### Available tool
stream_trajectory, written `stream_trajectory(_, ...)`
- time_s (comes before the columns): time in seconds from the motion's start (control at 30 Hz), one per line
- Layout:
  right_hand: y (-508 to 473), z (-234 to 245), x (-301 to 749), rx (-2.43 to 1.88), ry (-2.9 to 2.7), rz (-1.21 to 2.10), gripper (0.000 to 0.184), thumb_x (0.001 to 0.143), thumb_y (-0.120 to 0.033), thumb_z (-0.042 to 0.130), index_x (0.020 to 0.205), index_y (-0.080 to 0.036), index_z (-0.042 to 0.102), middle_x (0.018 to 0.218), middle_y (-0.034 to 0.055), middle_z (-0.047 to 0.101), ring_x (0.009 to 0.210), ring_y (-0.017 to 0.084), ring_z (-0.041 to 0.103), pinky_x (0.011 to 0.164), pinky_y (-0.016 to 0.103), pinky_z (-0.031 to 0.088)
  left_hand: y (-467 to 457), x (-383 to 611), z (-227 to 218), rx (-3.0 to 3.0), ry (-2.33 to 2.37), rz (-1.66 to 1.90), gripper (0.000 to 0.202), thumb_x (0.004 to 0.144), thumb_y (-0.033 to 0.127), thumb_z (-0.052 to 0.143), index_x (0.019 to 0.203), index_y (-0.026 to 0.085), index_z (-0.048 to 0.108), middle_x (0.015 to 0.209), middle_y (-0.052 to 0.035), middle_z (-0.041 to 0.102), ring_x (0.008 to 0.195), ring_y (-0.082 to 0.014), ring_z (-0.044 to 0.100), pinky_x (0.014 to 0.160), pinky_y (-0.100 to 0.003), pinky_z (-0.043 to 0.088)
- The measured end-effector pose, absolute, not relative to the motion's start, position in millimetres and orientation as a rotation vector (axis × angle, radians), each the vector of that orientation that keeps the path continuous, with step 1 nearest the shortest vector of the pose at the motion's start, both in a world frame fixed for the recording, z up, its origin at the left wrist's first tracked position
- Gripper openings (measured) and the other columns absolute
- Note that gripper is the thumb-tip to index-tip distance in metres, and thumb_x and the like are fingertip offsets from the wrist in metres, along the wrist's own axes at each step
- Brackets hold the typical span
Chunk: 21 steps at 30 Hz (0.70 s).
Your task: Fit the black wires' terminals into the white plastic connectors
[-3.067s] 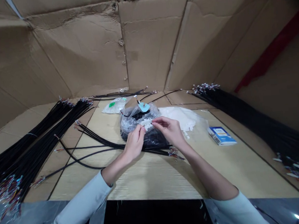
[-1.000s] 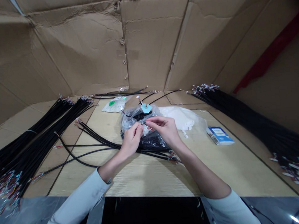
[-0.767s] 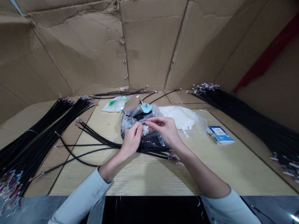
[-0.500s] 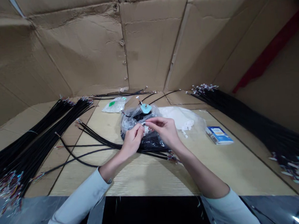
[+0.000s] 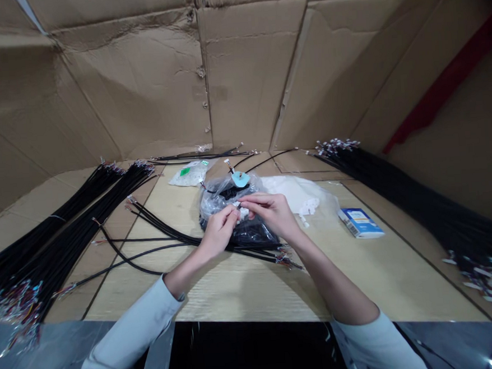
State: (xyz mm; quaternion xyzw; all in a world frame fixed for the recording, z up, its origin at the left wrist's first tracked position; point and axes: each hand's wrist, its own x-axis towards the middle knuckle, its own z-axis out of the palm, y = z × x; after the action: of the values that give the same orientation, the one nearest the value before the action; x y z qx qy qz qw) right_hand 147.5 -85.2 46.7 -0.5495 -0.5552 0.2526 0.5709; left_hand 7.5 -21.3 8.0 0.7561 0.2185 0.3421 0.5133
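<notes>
In the middle of the head view, my left hand (image 5: 220, 230) and my right hand (image 5: 275, 210) meet with pinched fingers. Between the fingertips shows a small white connector (image 5: 237, 204), with a thin dark wire end against it; the fingers hide most of both. Directly behind and below my hands lies a clear plastic bag (image 5: 213, 201) holding black cable, with a pale blue tag (image 5: 240, 178) on top. More small white connectors (image 5: 243, 213) lie on the bag just under my fingers.
Black cables (image 5: 160, 228) cross the table (image 5: 220, 293) on the left. Large cable bundles lie at left (image 5: 75, 213) and right (image 5: 398, 190). A white parts bag (image 5: 188, 174), a plastic bag of white pieces (image 5: 291, 190) and a blue-and-white box (image 5: 361, 222) stand around. Cardboard walls (image 5: 256, 82) enclose the back.
The fingertips have shifted slightly against each other, with my right fingers a little further over the small piece. Both hands otherwise keep their place, still pinched.
</notes>
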Motion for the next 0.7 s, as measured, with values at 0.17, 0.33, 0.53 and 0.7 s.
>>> stream_trajectory(0.17,-86,49,149,-1.277,-1.380,0.608,0.019,0.073,-0.030,0.062,0.082,-0.016,0.071,0.080,0.0052,0.065,0.047,0.007,0.052,0.050,0.023,0.046,-22,8,10,1.764,0.538,0.816,0.028,0.084,0.038,0.041,0.071,0.014,0.047,0.056,0.0028,0.039,0.047,-0.0062,0.032,0.044,-0.019,0.023)
stream_trajectory(0.33,-86,47,147,-1.270,-1.542,0.528,0.021,0.079,-0.027,0.056,0.089,-0.016,0.071,0.085,0.0059,0.065,0.054,0.009,0.056,0.054,0.022,0.049,-25,5,14,1.630,0.494,0.779,0.018,0.078,0.027,0.039,0.071,0.014,0.048,0.060,0.0023,0.044,0.044,-0.0050,0.032,0.041,-0.019,0.023)
stream_trajectory(0.53,-88,45,148,-1.356,-1.620,0.349,0.026,0.078,-0.024,0.057,0.102,-0.021,0.067,0.083,0.0040,0.067,0.075,0.015,0.062,0.075,0.031,0.050,-25,5,15,1.560,0.517,0.815,0.022,0.080,0.034,0.040,0.075,0.014,0.048,0.062,0.0025,0.046,0.039,-0.0037,0.032,0.036,-0.018,0.020)
stream_trajectory(0.7,-84,37,153,-1.277,-1.270,0.775,0.045,0.068,-0.025,0.064,0.112,-0.017,0.058,0.085,0.0056,0.066,0.074,0.015,0.063,0.074,0.032,0.052,-21,8,11,1.499,0.550,0.819,0.026,0.079,0.040,0.047,0.076,0.015,0.049,0.061,0.0038,0.043,0.038,-0.0025,0.030,0.034,-0.017,0.017)
